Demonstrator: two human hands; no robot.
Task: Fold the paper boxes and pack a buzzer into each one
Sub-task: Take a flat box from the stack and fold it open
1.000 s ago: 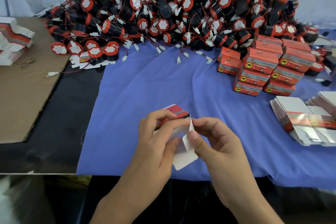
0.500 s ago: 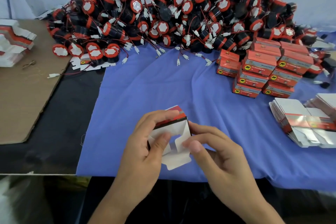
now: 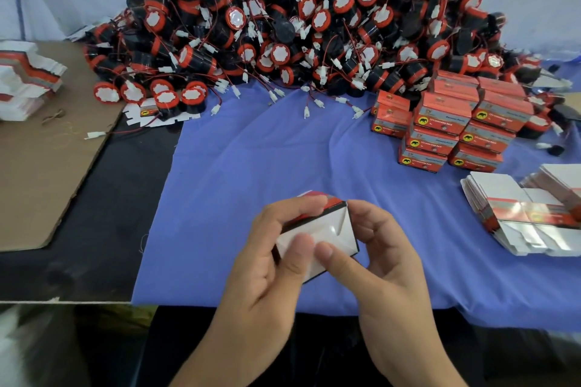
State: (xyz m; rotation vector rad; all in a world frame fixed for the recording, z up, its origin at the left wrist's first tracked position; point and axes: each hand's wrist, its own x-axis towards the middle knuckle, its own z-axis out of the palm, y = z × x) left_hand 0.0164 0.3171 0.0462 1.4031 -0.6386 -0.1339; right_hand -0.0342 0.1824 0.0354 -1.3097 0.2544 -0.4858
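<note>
Above the near edge of the blue cloth (image 3: 251,182), both hands hold one small red-and-white paper box (image 3: 327,229). My left hand (image 3: 270,264) grips its left side, fingers over the red top and thumb on the white end flaps. My right hand (image 3: 380,261) grips the right side, its thumb pressing the same flaps flat. A big heap of black-and-red buzzers (image 3: 298,25) with wires and white plugs fills the back of the table. Flat unfolded boxes (image 3: 528,214) lie in a stack at the right.
Several packed red boxes (image 3: 446,129) are stacked at the right behind the flat ones. More flat boxes (image 3: 25,78) sit at the far left on a brown cardboard sheet (image 3: 47,166). A black surface (image 3: 103,229) lies between cardboard and cloth.
The loose white flaps that stuck out toward me have been folded in, and the box end now looks closed. Both hands have closed in around the box.
</note>
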